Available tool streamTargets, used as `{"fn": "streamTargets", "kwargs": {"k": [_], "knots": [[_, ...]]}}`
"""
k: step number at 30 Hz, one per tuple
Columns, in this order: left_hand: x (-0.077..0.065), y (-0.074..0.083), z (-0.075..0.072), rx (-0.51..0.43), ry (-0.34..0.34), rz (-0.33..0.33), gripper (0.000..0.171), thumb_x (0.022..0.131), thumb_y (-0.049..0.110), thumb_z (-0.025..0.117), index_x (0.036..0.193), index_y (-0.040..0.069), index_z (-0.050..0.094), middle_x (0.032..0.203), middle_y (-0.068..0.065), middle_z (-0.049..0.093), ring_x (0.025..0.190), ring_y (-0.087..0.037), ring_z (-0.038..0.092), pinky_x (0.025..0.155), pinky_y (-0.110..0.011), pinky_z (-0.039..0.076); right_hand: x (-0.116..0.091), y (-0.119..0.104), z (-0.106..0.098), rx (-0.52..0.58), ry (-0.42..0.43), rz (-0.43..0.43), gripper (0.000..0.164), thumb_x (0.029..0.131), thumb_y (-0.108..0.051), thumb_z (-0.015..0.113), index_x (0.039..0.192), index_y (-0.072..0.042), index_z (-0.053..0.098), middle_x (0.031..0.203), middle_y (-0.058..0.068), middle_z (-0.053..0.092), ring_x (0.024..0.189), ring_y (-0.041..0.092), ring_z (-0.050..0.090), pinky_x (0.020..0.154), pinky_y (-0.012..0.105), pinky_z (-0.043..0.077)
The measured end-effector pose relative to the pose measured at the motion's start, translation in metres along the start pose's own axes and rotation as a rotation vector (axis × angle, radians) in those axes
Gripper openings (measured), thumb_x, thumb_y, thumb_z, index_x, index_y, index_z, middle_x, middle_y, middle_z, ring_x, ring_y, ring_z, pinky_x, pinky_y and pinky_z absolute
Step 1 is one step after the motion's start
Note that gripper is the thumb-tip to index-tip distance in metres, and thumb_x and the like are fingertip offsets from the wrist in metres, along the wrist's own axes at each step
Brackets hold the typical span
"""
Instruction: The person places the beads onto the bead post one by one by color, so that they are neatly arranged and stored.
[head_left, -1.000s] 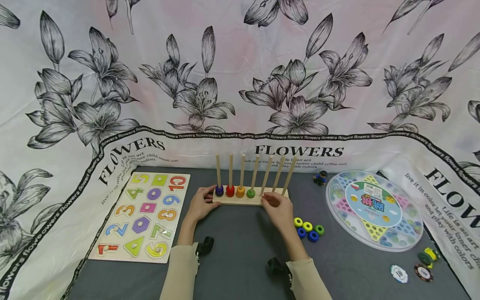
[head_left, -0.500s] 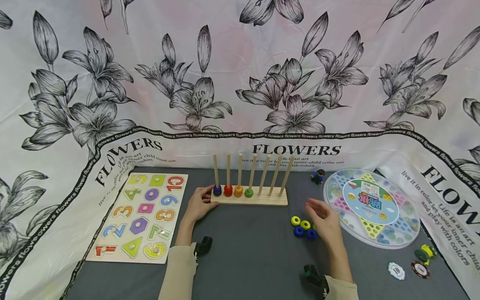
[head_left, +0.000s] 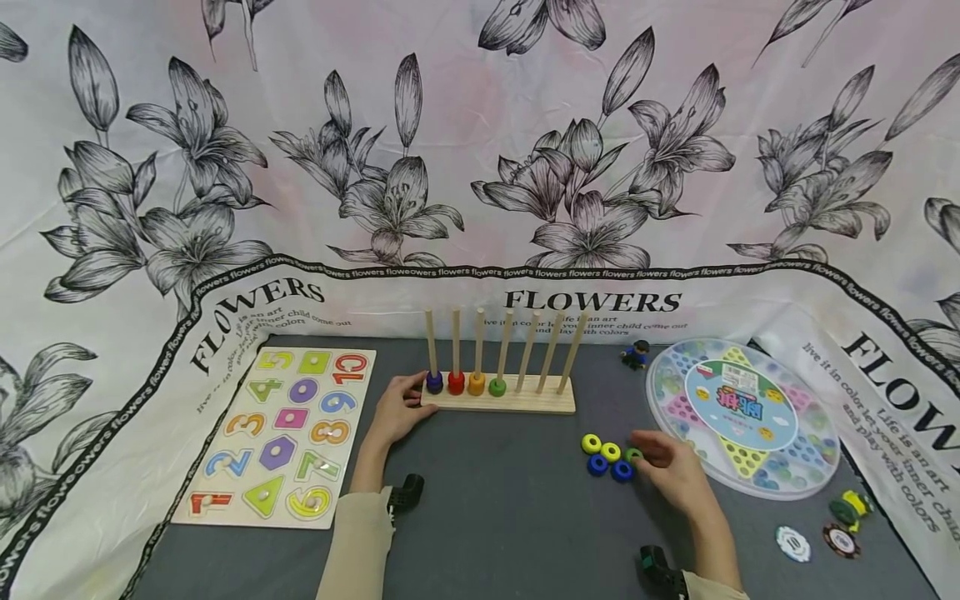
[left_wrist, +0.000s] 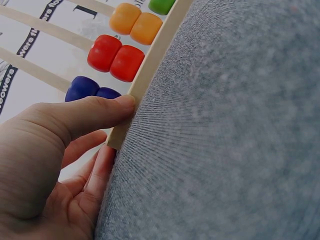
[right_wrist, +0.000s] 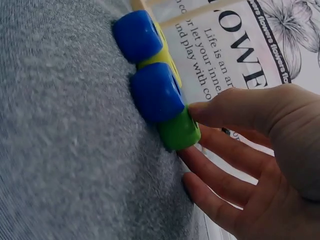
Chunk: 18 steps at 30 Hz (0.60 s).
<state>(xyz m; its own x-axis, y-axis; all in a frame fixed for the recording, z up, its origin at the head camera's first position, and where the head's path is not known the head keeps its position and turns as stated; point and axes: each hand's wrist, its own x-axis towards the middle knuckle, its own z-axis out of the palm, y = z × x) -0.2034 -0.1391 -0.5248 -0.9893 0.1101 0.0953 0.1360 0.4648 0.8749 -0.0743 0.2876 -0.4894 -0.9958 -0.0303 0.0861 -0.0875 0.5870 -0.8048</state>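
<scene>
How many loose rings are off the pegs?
5: two yellow rings at the back, two blue rings in front, one green ring at the right hand; more could hide behind it.

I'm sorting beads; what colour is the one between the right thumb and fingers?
The bead is green, clearest in the right wrist view.

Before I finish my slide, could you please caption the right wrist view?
Right hand touching a green bead beside a blue bead.

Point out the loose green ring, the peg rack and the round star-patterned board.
Loose green ring point(right_wrist: 179, 132): right wrist view, its side.
Peg rack point(head_left: 527, 401): head view, bare base.
Round star-patterned board point(head_left: 741, 406): head view, printed centre.
</scene>
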Motion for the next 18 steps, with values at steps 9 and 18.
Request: {"fn": "streamTargets", "kwargs": {"k": [9,18], "knots": [[0.0003,0.0009,0.0000,0.003,-0.002,0.011,0.062,0.080,0.005,0.082,0.137,-0.001,0.057,0.121,-0.019,0.054,0.102,-0.030,0.061,0.091,-0.042,0.055,-0.0048,0.0066,-0.0043,0.007,-0.047,0.028,0.042,0.083,0.012,0.070,0.125,0.008,0.062,0.119,0.025,0.065,0.101,0.031,0.067,0.076,0.021,0.057],[-0.0007,0.0019,-0.0006,0.005,-0.001,0.008,0.062,0.080,0.005,0.082,0.137,0.000,0.058,0.121,-0.019,0.054,0.101,-0.030,0.062,0.090,-0.044,0.055,-0.0030,0.0055,-0.0023,-0.033,-0.015,0.074,0.037,0.087,0.005,0.070,0.123,0.006,0.063,0.115,0.023,0.067,0.096,0.030,0.068,0.072,0.024,0.057]]}}
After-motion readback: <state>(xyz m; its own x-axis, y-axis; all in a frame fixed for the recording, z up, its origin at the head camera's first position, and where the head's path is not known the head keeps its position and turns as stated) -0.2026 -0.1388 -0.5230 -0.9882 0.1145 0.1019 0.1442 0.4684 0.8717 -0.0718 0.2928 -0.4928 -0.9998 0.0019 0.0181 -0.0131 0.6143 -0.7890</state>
